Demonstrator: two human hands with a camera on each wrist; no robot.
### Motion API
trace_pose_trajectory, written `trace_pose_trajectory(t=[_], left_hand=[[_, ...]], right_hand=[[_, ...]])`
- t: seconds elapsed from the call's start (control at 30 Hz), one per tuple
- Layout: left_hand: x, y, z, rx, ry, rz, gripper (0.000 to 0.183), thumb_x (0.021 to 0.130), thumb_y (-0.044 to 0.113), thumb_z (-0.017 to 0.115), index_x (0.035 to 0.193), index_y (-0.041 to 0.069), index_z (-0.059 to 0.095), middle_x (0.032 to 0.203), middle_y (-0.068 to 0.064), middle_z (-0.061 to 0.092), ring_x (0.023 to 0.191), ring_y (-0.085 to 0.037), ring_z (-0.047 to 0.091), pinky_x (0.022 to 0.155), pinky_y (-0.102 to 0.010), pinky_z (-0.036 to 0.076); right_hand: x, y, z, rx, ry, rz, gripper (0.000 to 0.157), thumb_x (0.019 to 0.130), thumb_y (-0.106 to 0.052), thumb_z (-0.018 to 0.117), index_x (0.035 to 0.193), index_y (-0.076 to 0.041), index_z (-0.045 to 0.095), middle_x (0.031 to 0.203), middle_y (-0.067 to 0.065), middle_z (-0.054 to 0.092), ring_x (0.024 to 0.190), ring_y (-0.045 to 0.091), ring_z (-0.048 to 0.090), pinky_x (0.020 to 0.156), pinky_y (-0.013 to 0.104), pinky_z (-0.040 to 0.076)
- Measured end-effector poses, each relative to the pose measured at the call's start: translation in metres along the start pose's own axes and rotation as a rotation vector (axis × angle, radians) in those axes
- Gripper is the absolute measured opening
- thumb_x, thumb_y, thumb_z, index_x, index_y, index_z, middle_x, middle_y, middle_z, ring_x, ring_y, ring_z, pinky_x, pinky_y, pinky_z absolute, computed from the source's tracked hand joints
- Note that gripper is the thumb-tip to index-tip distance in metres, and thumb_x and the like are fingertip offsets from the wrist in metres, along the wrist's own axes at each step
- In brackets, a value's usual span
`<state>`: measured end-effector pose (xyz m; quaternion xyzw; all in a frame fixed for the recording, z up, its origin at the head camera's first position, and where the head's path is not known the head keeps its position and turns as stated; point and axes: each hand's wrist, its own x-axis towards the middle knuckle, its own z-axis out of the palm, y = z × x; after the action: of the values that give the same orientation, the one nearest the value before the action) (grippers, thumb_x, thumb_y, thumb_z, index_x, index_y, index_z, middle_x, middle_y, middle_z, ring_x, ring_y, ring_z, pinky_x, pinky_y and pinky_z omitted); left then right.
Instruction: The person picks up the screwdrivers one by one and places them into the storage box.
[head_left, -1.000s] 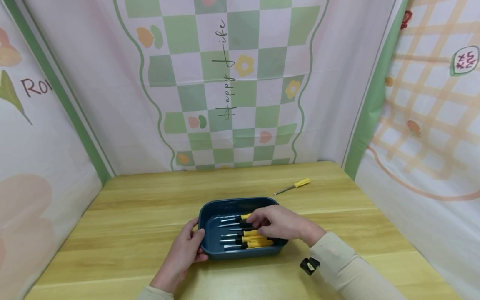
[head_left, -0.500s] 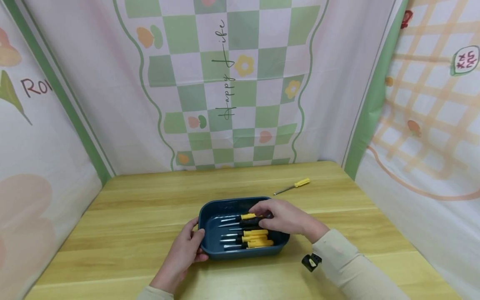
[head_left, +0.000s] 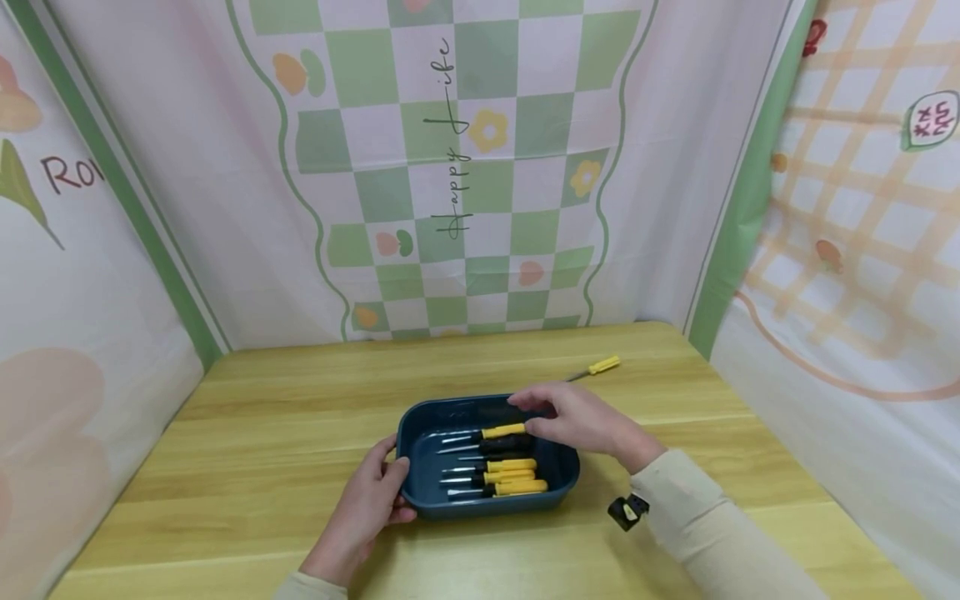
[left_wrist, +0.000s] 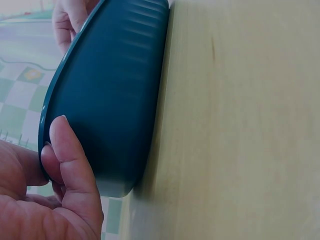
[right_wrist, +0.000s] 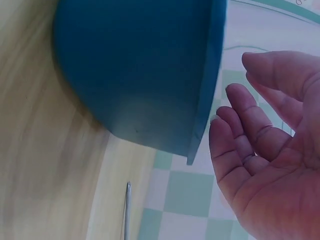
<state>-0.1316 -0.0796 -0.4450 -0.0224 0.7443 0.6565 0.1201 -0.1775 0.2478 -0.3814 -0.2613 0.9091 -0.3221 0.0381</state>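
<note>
A dark blue rectangular tray (head_left: 487, 510) rests on the wooden table and holds several screwdrivers laid side by side. Most have yellow handles, such as the far screwdriver (head_left: 504, 431); just nearer lies one with a black handle (head_left: 510, 445). My left hand (head_left: 369, 496) grips the tray's left end, thumb over the rim and fingers (left_wrist: 75, 165) along the outer wall. Over the tray's far right corner hovers my right hand (head_left: 581, 421), its fingers loosely bent with nothing between them in the right wrist view.
A lone yellow-handled screwdriver (head_left: 604, 365) lies on the table (head_left: 300, 400) beyond the tray, its shaft partly hidden behind my right hand. Patterned cloth (head_left: 487, 208) hangs at the back and both sides. A black device (head_left: 628, 510) sits at my right wrist.
My right hand has lifted off the screwdrivers in the tray and moved back and right toward the lone screwdriver. My left hand and the tray stay put.
</note>
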Motion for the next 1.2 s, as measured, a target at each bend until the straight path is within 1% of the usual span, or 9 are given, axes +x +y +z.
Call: trace_pose_trajectory(t=[0.1, 0.3, 0.57, 0.7, 0.87, 1.2], left_hand=[[0.000, 0.000, 0.000, -0.001, 0.000, 0.002, 0.054, 0.112, 0.027, 0.045, 0.163, 0.014, 0.031, 0.112, -0.016, 0.051, 0.079, -0.022, 0.056, 0.062, -0.035, 0.062], [0.000, 0.000, 0.000, -0.001, 0.000, 0.006, 0.054, 0.112, 0.027, 0.045, 0.163, 0.014, 0.031, 0.112, -0.016, 0.050, 0.079, -0.022, 0.056, 0.062, -0.035, 0.062], [0.000, 0.000, -0.001, -0.001, -0.003, 0.006, 0.054, 0.112, 0.027, 0.045, 0.163, 0.014, 0.031, 0.112, -0.016, 0.050, 0.078, -0.022, 0.056, 0.062, -0.035, 0.062], [0.000, 0.000, -0.001, -0.004, -0.006, 0.007, 0.055, 0.112, 0.027, 0.045, 0.163, 0.013, 0.031, 0.112, -0.016, 0.050, 0.078, -0.022, 0.056, 0.062, -0.034, 0.062], [0.000, 0.000, -0.002, 0.002, -0.006, 0.008, 0.055, 0.112, 0.028, 0.045, 0.163, 0.013, 0.031, 0.111, -0.016, 0.051, 0.078, -0.022, 0.056, 0.062, -0.035, 0.062], [0.000, -0.001, -0.002, 0.002, -0.007, 0.014, 0.054, 0.112, 0.028, 0.046, 0.163, 0.013, 0.031, 0.111, -0.016, 0.051, 0.078, -0.022, 0.056, 0.062, -0.035, 0.062]], right_hand=[[0.001, 0.002, -0.004, -0.002, 0.014, -0.003, 0.038, 0.102, -0.017, 0.066, 0.139, -0.008, 0.065, 0.133, 0.011, 0.068, 0.119, 0.028, 0.065, 0.102, 0.053, 0.055], [0.002, 0.006, -0.009, -0.002, 0.047, 0.018, 0.037, 0.102, -0.018, 0.066, 0.138, -0.009, 0.065, 0.133, 0.011, 0.068, 0.120, 0.028, 0.064, 0.102, 0.053, 0.055], [0.003, 0.016, -0.014, -0.007, 0.073, 0.057, 0.041, 0.104, -0.021, 0.064, 0.142, -0.008, 0.062, 0.142, 0.010, 0.064, 0.130, 0.033, 0.059, 0.106, 0.055, 0.052], [0.004, 0.020, -0.017, -0.011, 0.086, 0.076, 0.041, 0.104, -0.019, 0.063, 0.144, -0.007, 0.061, 0.143, 0.011, 0.063, 0.132, 0.036, 0.057, 0.106, 0.058, 0.051], [0.005, 0.029, -0.020, -0.025, 0.100, 0.072, 0.041, 0.104, -0.018, 0.063, 0.144, -0.007, 0.061, 0.144, 0.011, 0.062, 0.131, 0.035, 0.058, 0.105, 0.057, 0.051], [0.007, 0.041, -0.025, -0.047, 0.120, 0.087, 0.044, 0.102, -0.020, 0.063, 0.145, -0.008, 0.060, 0.145, 0.013, 0.061, 0.135, 0.037, 0.056, 0.109, 0.063, 0.047]])
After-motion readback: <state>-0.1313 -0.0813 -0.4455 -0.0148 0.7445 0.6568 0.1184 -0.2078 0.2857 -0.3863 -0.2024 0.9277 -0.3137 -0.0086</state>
